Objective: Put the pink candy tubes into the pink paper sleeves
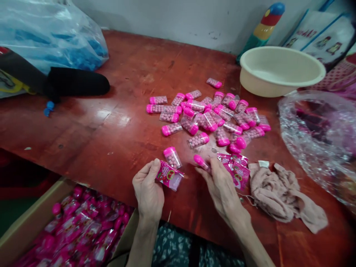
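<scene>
My left hand (148,187) is closed on a small pink printed sleeve (169,175) near the table's front edge. My right hand (219,181) pinches a clear candy tube with a pink cap (200,161). Another such tube (172,156) lies just beyond the sleeve. A pile of several capped tubes (211,116) full of pinkish beads is spread over the red table (111,129) further back. A small stack of pink sleeves (237,168) rests beside my right hand.
A cardboard box (30,218) at the lower left holds several wrapped pink tubes. A beige cloth (280,194) lies at the right, a clear plastic bag (319,141) beyond it, a cream basin (278,70) at the back, a blue-filled bag (52,37) far left.
</scene>
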A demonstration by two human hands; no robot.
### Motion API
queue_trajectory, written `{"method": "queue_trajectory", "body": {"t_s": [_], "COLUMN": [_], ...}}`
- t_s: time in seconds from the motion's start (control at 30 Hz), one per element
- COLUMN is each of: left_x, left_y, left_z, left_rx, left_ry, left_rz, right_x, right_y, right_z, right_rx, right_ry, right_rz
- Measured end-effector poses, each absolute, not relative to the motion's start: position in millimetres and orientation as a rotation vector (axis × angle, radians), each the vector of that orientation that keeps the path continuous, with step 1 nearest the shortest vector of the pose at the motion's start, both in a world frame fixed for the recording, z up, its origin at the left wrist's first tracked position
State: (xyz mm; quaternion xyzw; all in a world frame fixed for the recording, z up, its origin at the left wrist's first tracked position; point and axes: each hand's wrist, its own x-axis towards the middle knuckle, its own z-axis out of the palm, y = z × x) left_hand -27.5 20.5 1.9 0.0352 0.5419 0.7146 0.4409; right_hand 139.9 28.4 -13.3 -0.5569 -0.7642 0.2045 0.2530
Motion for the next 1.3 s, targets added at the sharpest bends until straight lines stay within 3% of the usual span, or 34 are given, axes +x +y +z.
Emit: {"method": "queue_trajectory", "body": {"t_s": [0.1,0.3,0.53,0.97,1.3], "left_x": [-29,-25,-18,1,16], "left_y": [21,21,22,16,12], "left_z": [1,1,1,-4,-3], "left_rx": [0.079,0.062,0.116,0.414,0.508], "left_ry": [1.334,1.277,1.256,1.315,1.256], "left_rz": [1.789,1.742,1.659,1.622,1.557], "right_x": [134,129,129,125,126], "right_y": [18,2,1,-9,-10], "right_z": [-2,-4,-3,-7,-8], "right_rx": [-1.561,-1.246,-1.290,-1.376,-1.398], "right_ry": [-1.977,-2.246,-2.283,-1.862,-1.780], "right_rz": [0.656,0.339,0.263,0.612,0.580]}}
